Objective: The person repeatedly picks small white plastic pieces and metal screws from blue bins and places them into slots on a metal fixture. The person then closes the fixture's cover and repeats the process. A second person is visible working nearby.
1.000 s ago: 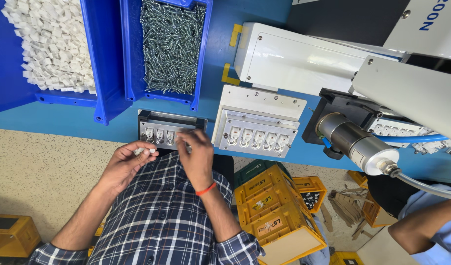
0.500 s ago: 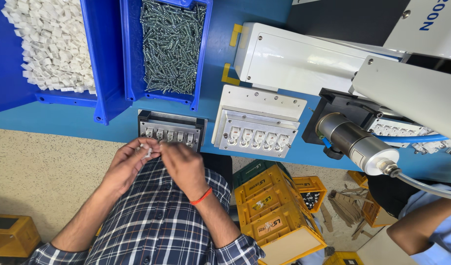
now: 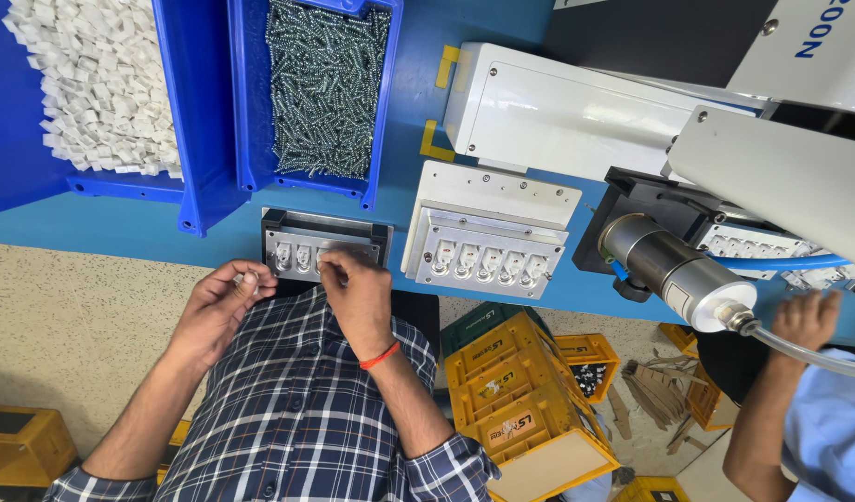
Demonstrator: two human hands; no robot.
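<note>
A dark metal fixture (image 3: 302, 244) with a row of small white parts in its slots sits at the blue table's near edge. My right hand (image 3: 353, 290), with a red thread at the wrist, has its pinched fingertips on the fixture's middle slots; what they hold is too small to tell. My left hand (image 3: 218, 307) hovers just left of the fixture, fingers curled around a few small pieces. A second, light grey fixture (image 3: 488, 244) with a row of filled slots lies to the right.
A blue bin of white plastic pieces (image 3: 93, 88) and a blue bin of screws (image 3: 325, 88) stand at the back. A white machine housing (image 3: 576, 112) and a steel cylinder with hose (image 3: 678, 274) are right. Another person's hand (image 3: 804, 321) reaches in. Yellow crates (image 3: 516, 400) sit below.
My right hand went back to my left hand, then returned to the dark fixture's slots. My left hand stayed beside the fixture.
</note>
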